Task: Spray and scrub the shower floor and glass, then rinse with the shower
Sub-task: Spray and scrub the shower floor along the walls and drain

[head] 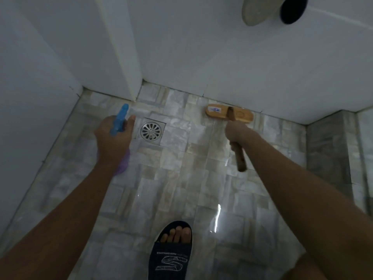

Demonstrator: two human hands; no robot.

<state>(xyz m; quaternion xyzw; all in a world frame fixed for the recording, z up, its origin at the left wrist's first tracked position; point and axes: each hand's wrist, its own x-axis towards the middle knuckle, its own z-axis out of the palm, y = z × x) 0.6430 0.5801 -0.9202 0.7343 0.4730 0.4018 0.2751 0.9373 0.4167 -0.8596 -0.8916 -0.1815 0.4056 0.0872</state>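
two hands — left hand (113,138), right hand (239,133); one spray bottle (119,123), one wooden scrub brush (229,113), one floor drain (151,131), one slippered foot (171,251) — two round wall fittings (256,11).

Under both our hands the shower floor (177,178) is stone-look tile, glossy and wet-looking, with bright streaks of light bouncing off it. Between the hands sits the drain cover (151,131), shiny polished metal with slotted cutouts. In our right hand (238,132) the scrub brush (230,115) is plain wood, matt and warm-toned, with a paper-looking sticker on its back. Our left hand (113,138) grips a spray bottle (120,120) with a blue plastic trigger head and a translucent purple plastic body. The walls (201,47) past our hands look smooth, white and fairly matt.
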